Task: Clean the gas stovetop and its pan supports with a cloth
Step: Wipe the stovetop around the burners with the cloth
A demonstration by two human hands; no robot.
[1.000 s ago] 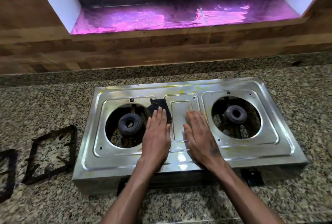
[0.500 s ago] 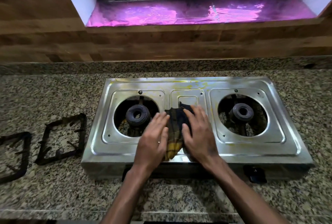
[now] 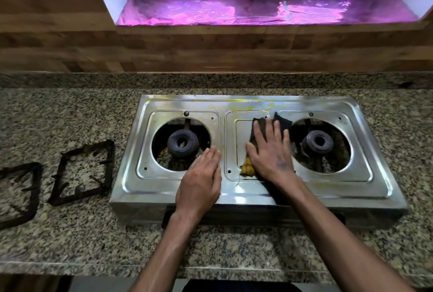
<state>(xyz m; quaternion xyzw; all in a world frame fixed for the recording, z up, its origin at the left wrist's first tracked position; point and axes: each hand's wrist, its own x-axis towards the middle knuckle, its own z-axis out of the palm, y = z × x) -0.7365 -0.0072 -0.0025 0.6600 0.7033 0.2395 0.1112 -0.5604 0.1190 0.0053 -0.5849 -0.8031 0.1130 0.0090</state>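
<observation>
A steel two-burner gas stovetop (image 3: 178, 184) sits on the granite counter, with yellow smears along its back edge. My right hand (image 3: 269, 151) presses flat on a dark cloth (image 3: 282, 123) with a yellow corner, on the centre panel beside the right burner (image 3: 317, 143). My left hand (image 3: 201, 181) rests flat with straight fingers on the steel, just right of the left burner (image 3: 182, 143). Two black pan supports (image 3: 82, 172) lie off the stove on the counter to the left, the further one (image 3: 21, 193) cut by the frame edge.
The granite counter (image 3: 70, 233) runs all around the stove, with its front edge near my body. A wood-look wall (image 3: 210, 48) rises behind, under a window sill covered in shiny pink foil (image 3: 257, 10).
The cloth passed from under my left hand to under my right, which slid it rightwards and away to the centre panel's right side. My left hand has come off the cloth onto bare steel.
</observation>
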